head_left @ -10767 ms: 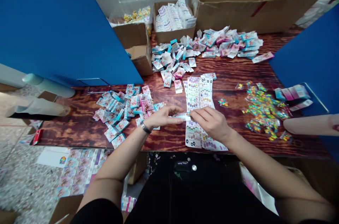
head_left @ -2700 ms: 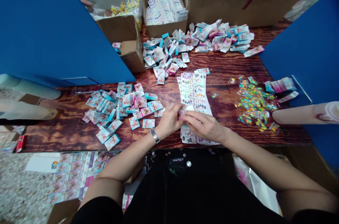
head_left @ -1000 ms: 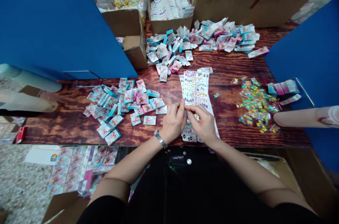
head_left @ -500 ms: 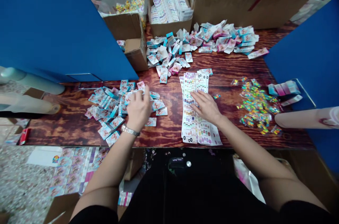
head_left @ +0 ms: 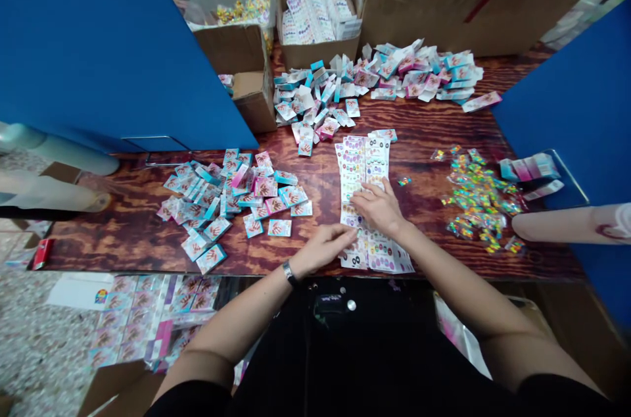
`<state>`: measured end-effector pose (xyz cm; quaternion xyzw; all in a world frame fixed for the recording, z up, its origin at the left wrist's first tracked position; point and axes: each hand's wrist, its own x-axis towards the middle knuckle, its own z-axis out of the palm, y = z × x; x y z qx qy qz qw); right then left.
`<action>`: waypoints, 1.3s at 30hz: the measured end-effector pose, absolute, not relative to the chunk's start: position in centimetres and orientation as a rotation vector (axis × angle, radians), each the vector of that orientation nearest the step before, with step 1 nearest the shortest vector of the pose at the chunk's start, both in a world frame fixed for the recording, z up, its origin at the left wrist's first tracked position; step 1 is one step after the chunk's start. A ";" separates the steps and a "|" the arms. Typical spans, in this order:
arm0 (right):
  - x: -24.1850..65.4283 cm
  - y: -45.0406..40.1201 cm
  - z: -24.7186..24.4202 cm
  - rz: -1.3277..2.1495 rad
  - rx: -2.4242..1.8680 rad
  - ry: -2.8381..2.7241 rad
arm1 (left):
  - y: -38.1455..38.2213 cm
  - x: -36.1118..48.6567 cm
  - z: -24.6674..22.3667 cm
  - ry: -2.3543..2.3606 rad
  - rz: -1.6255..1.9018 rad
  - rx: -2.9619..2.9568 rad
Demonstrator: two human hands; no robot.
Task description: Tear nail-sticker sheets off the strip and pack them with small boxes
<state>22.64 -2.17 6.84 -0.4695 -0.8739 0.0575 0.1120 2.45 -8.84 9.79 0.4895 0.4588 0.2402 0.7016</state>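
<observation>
Your bench [head_left: 424,160]: printed sheets [head_left: 362,170] centre, card pile [head_left: 231,196] to your left, foil packets [head_left: 478,200] to your right. Second card pile [head_left: 315,101] behind sheets, cardboard box [head_left: 315,52] behind that, cards inside. More cards on floor [head_left: 148,312], front left.

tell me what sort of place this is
Likely a small packing workshop: a brown cardboard box of printed paper sheets, heaps of teal-and-pink paper cards, and clear plastic packets on a stained wooden table.

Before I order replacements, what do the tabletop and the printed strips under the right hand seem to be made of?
The tabletop looks like varnished wood, glossy with dark swirling grain. The printed strips' faint sheen suggests coated paper, perhaps plastic.
</observation>
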 end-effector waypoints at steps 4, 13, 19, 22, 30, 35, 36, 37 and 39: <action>22.6 -4.7 11.2 0.587 -1.063 -2.503 | -8.2 3.2 9.1 0.877 0.549 0.434; 22.0 -5.8 14.9 0.674 -1.163 -2.045 | -7.0 3.0 10.5 0.890 0.898 0.637; 21.4 -4.8 13.6 0.380 -1.284 -1.901 | -7.6 2.2 10.9 0.940 0.812 1.167; 20.7 -6.1 13.1 0.261 -1.185 -2.118 | -7.7 2.4 10.9 0.940 0.879 0.890; 19.7 -7.5 11.5 0.346 -1.061 -2.299 | -7.9 2.6 11.2 0.735 0.856 0.688; 20.4 -6.5 12.2 0.661 -1.190 -2.085 | -7.5 2.5 10.4 0.870 0.854 1.033; 20.4 -6.5 12.2 0.691 -1.241 -2.043 | -7.4 2.5 10.3 0.911 0.846 1.119; 20.3 -6.6 12.2 0.706 -1.276 -2.018 | -7.2 2.5 10.2 0.946 0.835 1.188; 20.1 -6.8 12.1 0.704 -1.272 -2.017 | -7.1 2.6 10.0 0.990 0.808 1.268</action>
